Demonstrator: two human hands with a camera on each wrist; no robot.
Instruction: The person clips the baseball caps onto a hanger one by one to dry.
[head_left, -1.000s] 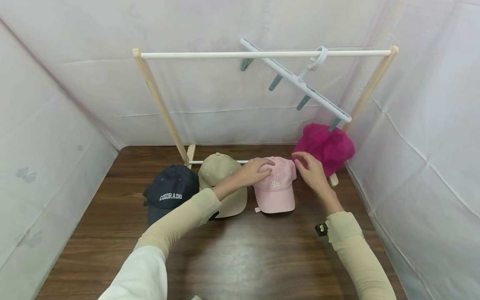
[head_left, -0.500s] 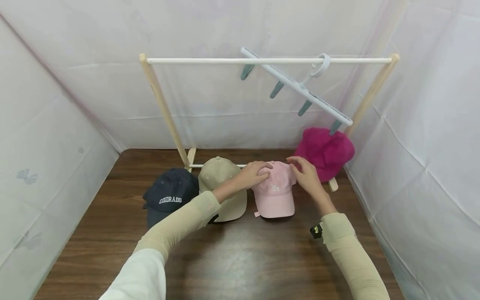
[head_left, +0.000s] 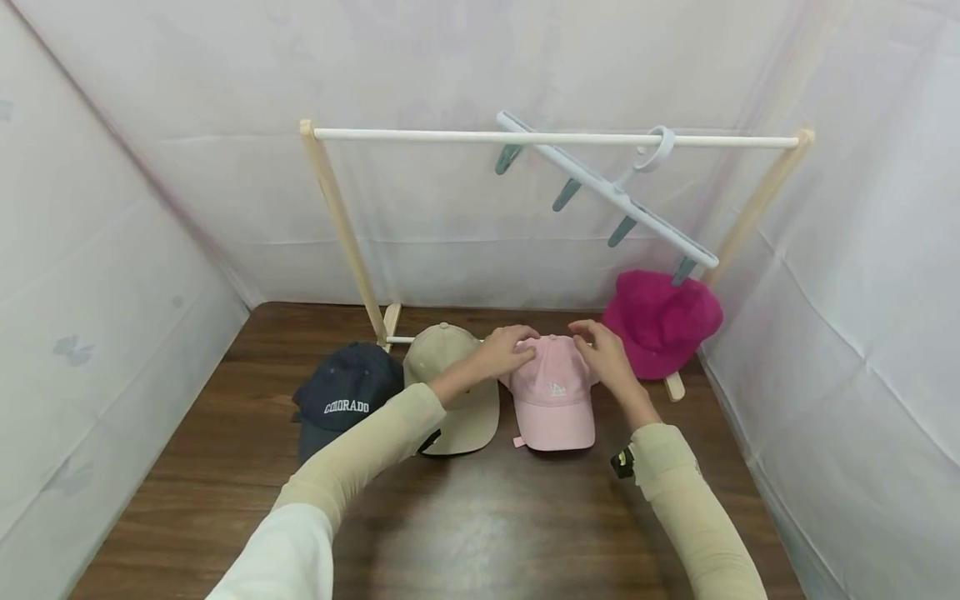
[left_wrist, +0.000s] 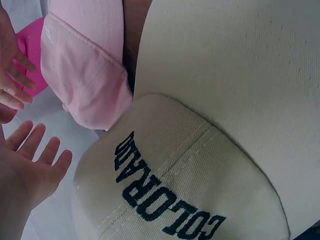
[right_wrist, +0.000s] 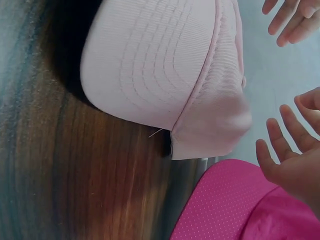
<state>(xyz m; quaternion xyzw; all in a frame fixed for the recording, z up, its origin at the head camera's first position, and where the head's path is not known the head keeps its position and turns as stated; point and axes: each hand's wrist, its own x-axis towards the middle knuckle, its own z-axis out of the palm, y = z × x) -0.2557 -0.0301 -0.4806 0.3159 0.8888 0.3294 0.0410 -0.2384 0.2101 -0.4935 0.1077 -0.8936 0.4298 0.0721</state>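
Note:
A light pink baseball cap [head_left: 555, 383] with a small white emblem stands on the table, brim toward me. My left hand [head_left: 501, 353] is at the left of its crown, fingers loosely bent. At the crown's right side is my right hand [head_left: 606, 357], fingers also loosely bent. In the right wrist view, the fingers of my right hand [right_wrist: 295, 150] are spread and apart from the pink cap [right_wrist: 215, 110]. The left wrist view shows my left hand [left_wrist: 35, 175] with parted fingers, holding nothing, beside a beige COLORADO cap [left_wrist: 165, 165].
A navy COLORADO cap [head_left: 348, 392] sits at the left, next to the beige cap [head_left: 450, 358]. A magenta cap [head_left: 660, 323] hangs from an end clip of a white clip hanger [head_left: 600, 185] on the rack's white rail [head_left: 420, 136]. Fabric walls [head_left: 862, 250] surround the wooden table [head_left: 480, 533].
My right hand has moved left, from beside the magenta cap to the right side of the pink cap's crown. My left hand stays at the crown's left. The head view has shifted slightly.

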